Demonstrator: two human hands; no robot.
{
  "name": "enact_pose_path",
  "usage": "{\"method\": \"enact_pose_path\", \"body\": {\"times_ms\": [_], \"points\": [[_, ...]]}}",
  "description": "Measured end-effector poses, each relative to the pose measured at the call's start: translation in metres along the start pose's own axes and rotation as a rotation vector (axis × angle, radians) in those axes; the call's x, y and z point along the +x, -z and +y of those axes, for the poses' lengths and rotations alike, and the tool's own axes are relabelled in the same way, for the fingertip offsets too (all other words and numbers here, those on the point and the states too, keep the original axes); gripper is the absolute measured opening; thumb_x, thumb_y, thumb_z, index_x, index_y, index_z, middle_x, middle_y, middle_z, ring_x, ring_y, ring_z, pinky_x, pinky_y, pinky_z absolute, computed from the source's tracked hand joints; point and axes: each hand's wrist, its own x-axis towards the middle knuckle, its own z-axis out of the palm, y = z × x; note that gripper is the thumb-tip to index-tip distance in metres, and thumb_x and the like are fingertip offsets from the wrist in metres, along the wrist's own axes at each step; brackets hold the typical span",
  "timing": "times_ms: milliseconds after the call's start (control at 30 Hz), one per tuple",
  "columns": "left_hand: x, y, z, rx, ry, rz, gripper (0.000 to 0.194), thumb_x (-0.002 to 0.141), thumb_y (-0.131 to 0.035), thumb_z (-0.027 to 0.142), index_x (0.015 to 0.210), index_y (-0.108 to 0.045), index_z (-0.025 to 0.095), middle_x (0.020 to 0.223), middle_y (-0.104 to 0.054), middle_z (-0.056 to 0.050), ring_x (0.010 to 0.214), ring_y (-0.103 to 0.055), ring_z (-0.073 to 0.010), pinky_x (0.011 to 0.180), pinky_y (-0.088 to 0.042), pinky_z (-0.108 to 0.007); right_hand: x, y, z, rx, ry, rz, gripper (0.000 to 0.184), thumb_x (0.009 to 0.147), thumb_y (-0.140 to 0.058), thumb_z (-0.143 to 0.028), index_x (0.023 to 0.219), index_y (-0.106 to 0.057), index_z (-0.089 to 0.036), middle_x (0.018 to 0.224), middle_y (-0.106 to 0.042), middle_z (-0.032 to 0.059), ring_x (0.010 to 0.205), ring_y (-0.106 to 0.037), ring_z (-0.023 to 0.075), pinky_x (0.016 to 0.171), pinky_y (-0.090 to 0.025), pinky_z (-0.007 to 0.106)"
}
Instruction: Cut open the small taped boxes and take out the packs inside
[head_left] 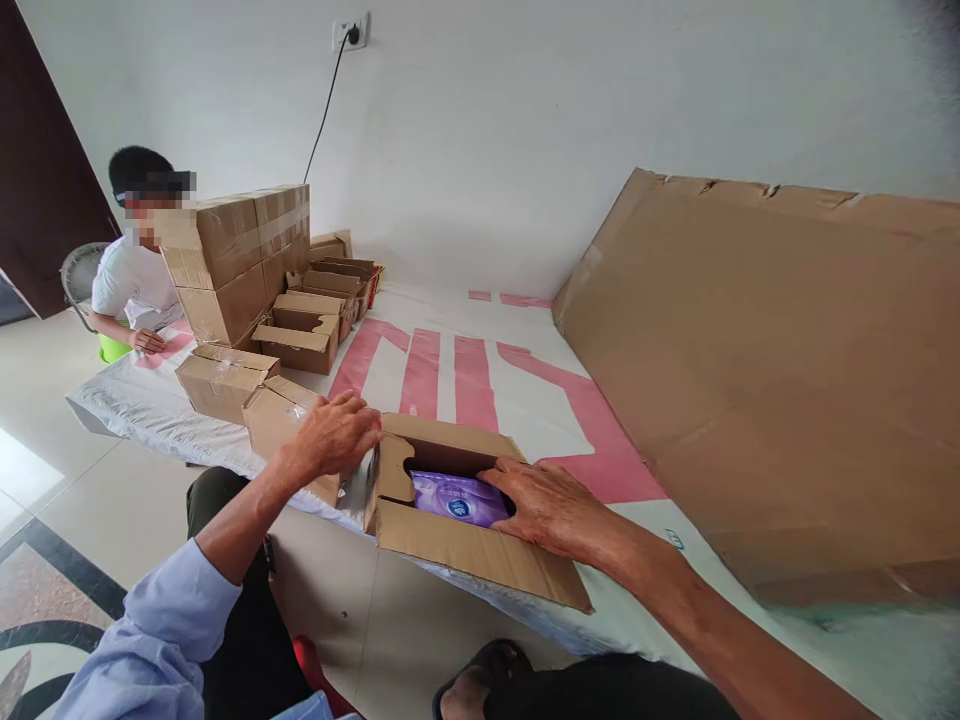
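Note:
An open cardboard box (pixel 450 545) lies on the white and red sheet (pixel 450 370) in front of me, with a purple packet (pixel 457 497) inside. My right hand (pixel 551 505) rests flat on the packet and the box's right flap, fingers stretched out. My left hand (pixel 334 435) lies on the box's left flap, where it meets a sealed small box (pixel 281 420); its fingers are curled over the edge.
A large flattened cardboard sheet (pixel 780 380) leans at the right. Sealed and open small boxes (pixel 300 320) and a taped stack (pixel 240 250) stand at the back left. Another person (pixel 139 280) sits beyond them. A cable hangs from a wall socket (pixel 351 33).

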Motion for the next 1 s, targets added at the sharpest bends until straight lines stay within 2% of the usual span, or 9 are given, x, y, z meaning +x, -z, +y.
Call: {"method": "enact_pose_path", "body": {"times_ms": [100, 200, 367, 567, 633, 700, 833, 900, 1000], "points": [[0.003, 0.003, -0.026, 0.039, 0.056, -0.062, 0.033, 0.114, -0.046, 0.042, 0.118, -0.073, 0.023, 0.127, -0.074, -0.010, 0.129, -0.063, -0.0303, 0.097, -0.047, -0.043, 0.001, -0.005, 0.004, -0.009, 0.000, -0.016, 0.049, 0.086, -0.067, -0.035, 0.134, -0.074, -0.027, 0.139, -0.075, 0.0135, 0.133, -0.068, 0.0415, 0.109, -0.048, 0.052], [0.000, -0.002, -0.042, 0.081, 0.108, -0.092, 0.035, 0.113, -0.047, 0.045, 0.114, -0.074, 0.023, 0.120, -0.074, -0.011, 0.120, -0.066, -0.0302, 0.100, -0.044, -0.045, 0.004, -0.012, 0.008, -0.018, 0.009, -0.013, 0.052, 0.087, -0.064, -0.036, 0.138, -0.072, -0.028, 0.146, -0.073, 0.0127, 0.138, -0.065, 0.0408, 0.113, -0.047, 0.053], [-0.020, -0.011, -0.053, 0.091, 0.217, -0.054, 0.040, 0.112, -0.045, 0.050, 0.118, -0.074, 0.024, 0.119, -0.074, -0.011, 0.117, -0.066, -0.0314, 0.101, -0.041, -0.047, 0.005, -0.021, 0.017, 0.007, 0.004, 0.039, 0.049, 0.089, -0.062, -0.043, 0.134, -0.074, -0.027, 0.145, -0.075, 0.0129, 0.135, -0.068, 0.0415, 0.111, -0.049, 0.055], [-0.030, 0.000, -0.062, 0.056, 0.269, -0.107, 0.036, 0.110, -0.047, 0.042, 0.119, -0.076, 0.024, 0.123, -0.075, -0.011, 0.123, -0.067, -0.0322, 0.105, -0.044, -0.051, 0.002, -0.021, 0.017, 0.063, -0.015, 0.047, 0.054, 0.090, -0.064, -0.043, 0.141, -0.072, -0.027, 0.154, -0.070, 0.0132, 0.143, -0.064, 0.0422, 0.117, -0.048, 0.055], [-0.027, 0.005, -0.055, 0.057, 0.284, -0.099, 0.032, 0.109, -0.050, 0.036, 0.119, -0.077, 0.022, 0.124, -0.075, -0.013, 0.126, -0.067, -0.0334, 0.107, -0.046, -0.052, 0.000, -0.018, 0.013, 0.079, -0.017, 0.057, 0.052, 0.089, -0.066, -0.043, 0.139, -0.072, -0.029, 0.153, -0.071, 0.0124, 0.144, -0.063, 0.0426, 0.117, -0.047, 0.057], [-0.023, 0.007, -0.040, 0.039, 0.274, -0.036, 0.031, 0.108, -0.051, 0.030, 0.122, -0.076, 0.021, 0.129, -0.074, -0.015, 0.127, -0.068, -0.0335, 0.109, -0.048, -0.052, -0.001, -0.013, 0.008, 0.082, -0.026, 0.051, 0.050, 0.091, -0.065, -0.043, 0.138, -0.073, -0.029, 0.150, -0.072, 0.0126, 0.141, -0.065, 0.0428, 0.116, -0.046, 0.057], [-0.014, 0.002, 0.002, -0.200, 0.087, 0.093, 0.037, 0.109, -0.054, 0.036, 0.142, -0.068, 0.025, 0.149, -0.066, -0.012, 0.133, -0.068, -0.0276, 0.114, -0.053, -0.044, -0.006, 0.000, -0.006, 0.098, -0.033, 0.040, 0.046, 0.092, -0.060, -0.042, 0.133, -0.075, -0.026, 0.143, -0.076, 0.0131, 0.131, -0.070, 0.0422, 0.112, -0.047, 0.056], [-0.008, -0.003, 0.022, -0.311, 0.000, 0.084, 0.041, 0.109, -0.058, 0.044, 0.147, -0.064, 0.029, 0.158, -0.059, -0.010, 0.135, -0.067, -0.0268, 0.113, -0.055, -0.042, -0.009, 0.004, -0.011, 0.122, -0.034, 0.071, 0.044, 0.092, -0.059, -0.042, 0.129, -0.075, -0.025, 0.137, -0.079, 0.0126, 0.125, -0.072, 0.0409, 0.110, -0.048, 0.055], [0.002, -0.012, 0.040, -0.317, -0.036, -0.013, 0.049, 0.101, -0.070, 0.056, 0.142, -0.066, 0.029, 0.157, -0.058, -0.010, 0.136, -0.066, -0.0315, 0.108, -0.060, -0.045, -0.013, 0.005, -0.014, 0.163, -0.040, 0.134, 0.041, 0.091, -0.058, -0.040, 0.125, -0.075, -0.026, 0.134, -0.080, 0.0109, 0.120, -0.073, 0.0384, 0.109, -0.049, 0.055]]}}
